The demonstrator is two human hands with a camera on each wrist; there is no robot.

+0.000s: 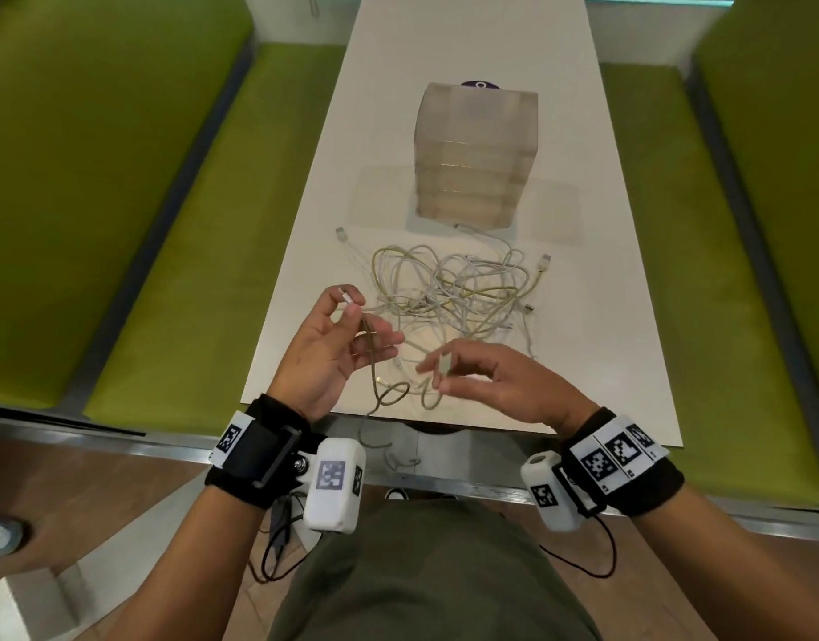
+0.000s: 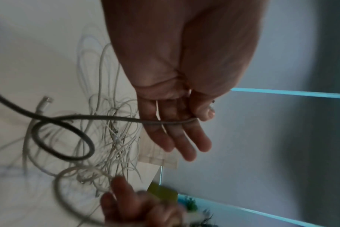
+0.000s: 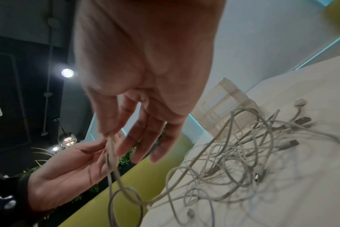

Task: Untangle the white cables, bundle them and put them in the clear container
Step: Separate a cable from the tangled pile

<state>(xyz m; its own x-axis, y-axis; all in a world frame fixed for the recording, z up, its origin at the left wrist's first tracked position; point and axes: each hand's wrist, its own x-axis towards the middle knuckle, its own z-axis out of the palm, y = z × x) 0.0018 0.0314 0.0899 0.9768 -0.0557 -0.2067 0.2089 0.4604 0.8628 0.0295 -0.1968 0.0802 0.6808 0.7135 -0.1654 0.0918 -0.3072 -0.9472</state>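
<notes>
A tangle of white cables [image 1: 454,293] [image 3: 233,153] lies on the white table [image 1: 606,316], just in front of the clear container [image 1: 476,155]. My left hand [image 1: 350,303] [image 2: 184,121] is raised over the table's near left corner. Its thumb pinches one cable near its white plug, and the other fingers are spread. That cable [image 1: 389,395] [image 2: 68,122] loops down by the front edge. My right hand [image 1: 444,367] [image 3: 111,133] pinches a white plug end between thumb and forefinger, close to the left hand.
A flat clear lid [image 1: 380,196] lies under and beside the container. Loose plugs [image 1: 544,262] stick out of the tangle. Green benches [image 1: 167,247] flank the narrow table. One cable strand hangs over the front edge [image 1: 384,448].
</notes>
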